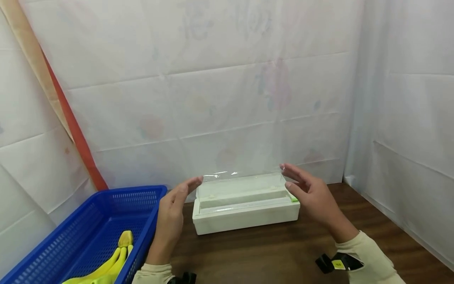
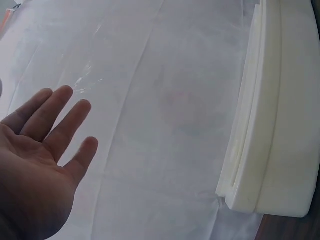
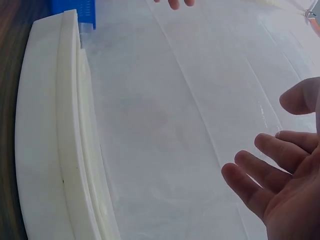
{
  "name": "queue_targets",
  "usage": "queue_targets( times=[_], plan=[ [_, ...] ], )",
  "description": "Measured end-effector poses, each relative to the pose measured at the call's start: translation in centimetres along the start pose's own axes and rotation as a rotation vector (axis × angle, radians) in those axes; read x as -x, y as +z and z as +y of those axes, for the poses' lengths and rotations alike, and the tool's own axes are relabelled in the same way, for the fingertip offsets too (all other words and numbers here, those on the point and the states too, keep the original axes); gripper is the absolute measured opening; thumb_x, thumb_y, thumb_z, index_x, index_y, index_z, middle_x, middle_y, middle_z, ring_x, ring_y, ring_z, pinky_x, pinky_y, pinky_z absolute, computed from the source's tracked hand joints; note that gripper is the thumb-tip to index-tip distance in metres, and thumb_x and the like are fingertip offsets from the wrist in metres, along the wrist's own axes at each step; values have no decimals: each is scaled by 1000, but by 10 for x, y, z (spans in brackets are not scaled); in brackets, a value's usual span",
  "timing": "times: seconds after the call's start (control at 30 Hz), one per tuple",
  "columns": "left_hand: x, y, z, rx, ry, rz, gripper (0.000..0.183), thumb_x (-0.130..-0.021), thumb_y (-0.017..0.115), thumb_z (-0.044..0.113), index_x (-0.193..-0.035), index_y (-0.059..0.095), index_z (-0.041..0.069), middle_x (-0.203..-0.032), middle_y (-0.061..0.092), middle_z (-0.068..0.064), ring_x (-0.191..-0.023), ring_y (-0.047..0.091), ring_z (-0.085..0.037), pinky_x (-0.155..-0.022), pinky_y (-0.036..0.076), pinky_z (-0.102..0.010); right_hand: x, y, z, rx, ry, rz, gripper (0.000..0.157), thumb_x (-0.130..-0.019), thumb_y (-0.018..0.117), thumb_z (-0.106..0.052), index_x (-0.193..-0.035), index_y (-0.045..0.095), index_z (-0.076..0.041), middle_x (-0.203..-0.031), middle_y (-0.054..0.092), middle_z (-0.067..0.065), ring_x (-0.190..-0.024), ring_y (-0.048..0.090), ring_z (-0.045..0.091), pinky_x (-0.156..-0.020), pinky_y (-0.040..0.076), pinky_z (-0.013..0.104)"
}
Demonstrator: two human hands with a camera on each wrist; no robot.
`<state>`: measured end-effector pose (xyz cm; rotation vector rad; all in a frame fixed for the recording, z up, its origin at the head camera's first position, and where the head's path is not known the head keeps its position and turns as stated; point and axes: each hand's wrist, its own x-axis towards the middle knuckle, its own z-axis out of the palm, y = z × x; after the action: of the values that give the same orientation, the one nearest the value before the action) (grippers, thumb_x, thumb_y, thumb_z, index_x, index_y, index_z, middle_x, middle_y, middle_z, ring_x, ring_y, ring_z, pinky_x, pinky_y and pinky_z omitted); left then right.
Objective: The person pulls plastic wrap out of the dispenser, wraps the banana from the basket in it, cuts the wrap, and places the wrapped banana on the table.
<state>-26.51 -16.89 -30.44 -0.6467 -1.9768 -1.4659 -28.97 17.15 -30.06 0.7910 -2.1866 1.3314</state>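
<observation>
A long white box (image 1: 246,221) that looks like a cling film dispenser stands on the table between the hands. Clear, glinting plastic (image 1: 234,173) rises behind its opening; whether this is a lid, film or both I cannot tell. A small green piece (image 1: 294,198) sits at the box's right end. My left hand (image 1: 172,215) is raised at the box's left end, fingers extended, their tips near the glints. On the other side my right hand (image 1: 315,197) is raised with fingers loosely extended and thumb apart. In both wrist views, glints lie close to the fingertips; contact is unclear.
A blue plastic basket (image 1: 79,213) stands at the left, close to the left forearm, with yellow bananas (image 1: 117,262) inside. White sheeting (image 1: 227,98) hangs behind the brown table (image 1: 248,256) and at both sides. An orange-red strip (image 1: 76,132) slants down behind the basket.
</observation>
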Motion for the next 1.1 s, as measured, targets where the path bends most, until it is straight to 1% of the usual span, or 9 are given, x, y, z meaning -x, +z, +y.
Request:
queue_targets(
  times=[0.17,0.27,0.33,0.47,0.63,0.73,0.8,0.97,1.1],
  plan=[
    [4,3,4,-43,-117,48,29,-97,48,30,-120,62,19,-113,64,5,-106,57,-9,-91,42,-23,1,0,-1,31,-45,79,41,-92,59,-15,-132,51,-17,-125,57,1,-112,55,14,-80,48,18],
    [8,4,6,-88,-194,100,25,-89,62,28,-114,64,23,-106,65,6,-99,60,-8,-83,46,-22,5,4,-10,41,-42,145,28,-90,61,-8,-117,61,-6,-111,65,5,-100,62,17,-74,50,18],
    [9,3,6,-150,-207,127,25,-85,68,27,-110,66,24,-102,66,7,-94,61,-7,-79,48,-21,8,6,-18,51,-27,189,19,-88,62,-6,-106,65,-3,-99,68,6,-90,65,19,-69,51,18],
    [5,5,5,-286,-138,163,14,-83,71,23,-97,67,25,-93,64,9,-84,60,-5,-73,50,-24,10,5,-8,71,-8,230,12,-89,63,-13,-98,67,-7,-84,69,-1,-78,66,15,-62,51,20],
    [1,13,-1,-356,-10,202,6,-83,70,19,-88,67,21,-89,55,7,-78,55,-5,-67,51,-26,11,-1,2,115,15,221,11,-91,60,-20,-98,64,-13,-72,66,-6,-67,63,13,-54,48,24],
    [2,14,1,-329,1,220,5,-84,69,18,-90,68,17,-98,54,2,-76,57,-9,-64,51,-25,12,-1,-7,85,0,213,9,-92,59,-15,-99,63,-10,-71,65,-1,-65,63,16,-55,51,27],
    [4,15,10,-270,-9,218,7,-85,68,15,-91,68,14,-105,56,0,-74,61,-13,-62,51,-25,13,0,-16,74,-33,215,9,-91,58,-9,-99,62,-8,-80,63,1,-66,64,17,-57,53,29],
    [6,19,27,-185,-85,192,7,-87,65,11,-94,65,9,-86,66,-6,-66,63,-15,-58,53,-28,14,4,-27,52,-93,240,12,-91,55,-2,-102,59,-5,-110,54,6,-69,66,15,-57,54,32],
    [5,17,13,-179,-133,179,10,-88,65,18,-95,67,12,-81,64,-2,-67,62,-11,-60,53,-27,14,8,-13,-6,-78,234,14,-93,53,-5,-106,58,-6,-117,59,8,-73,67,15,-61,54,31]
  ],
)
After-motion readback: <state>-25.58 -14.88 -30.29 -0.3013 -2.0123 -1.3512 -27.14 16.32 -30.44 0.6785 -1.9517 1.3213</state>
